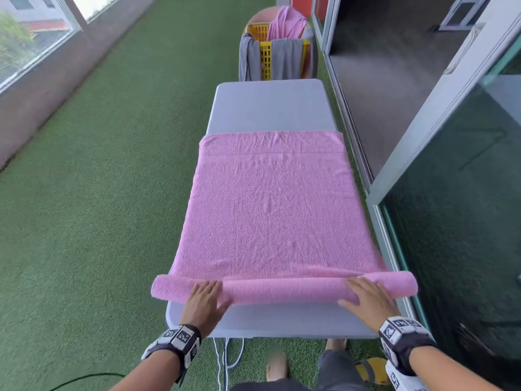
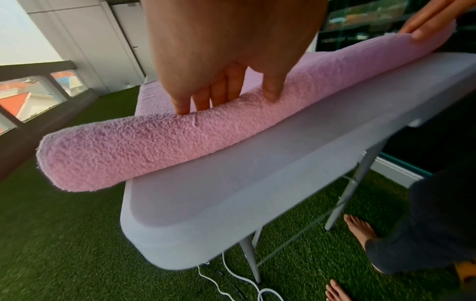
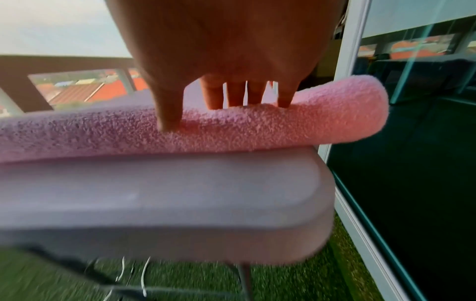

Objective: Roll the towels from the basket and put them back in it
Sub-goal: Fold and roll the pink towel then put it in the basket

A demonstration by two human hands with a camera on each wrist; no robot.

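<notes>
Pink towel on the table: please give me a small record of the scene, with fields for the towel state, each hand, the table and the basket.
towel: pink towel spread along the table, near end rolled into a tube, ends overhanging both table sides
left hand: left hand rests on the roll, fingers straight
right hand: right hand rests on the roll, fingers straight
table: grey table, far part bare
basket: yellow basket beyond the table's far end, grey towels draped over its rim, another pink towel in it
</notes>
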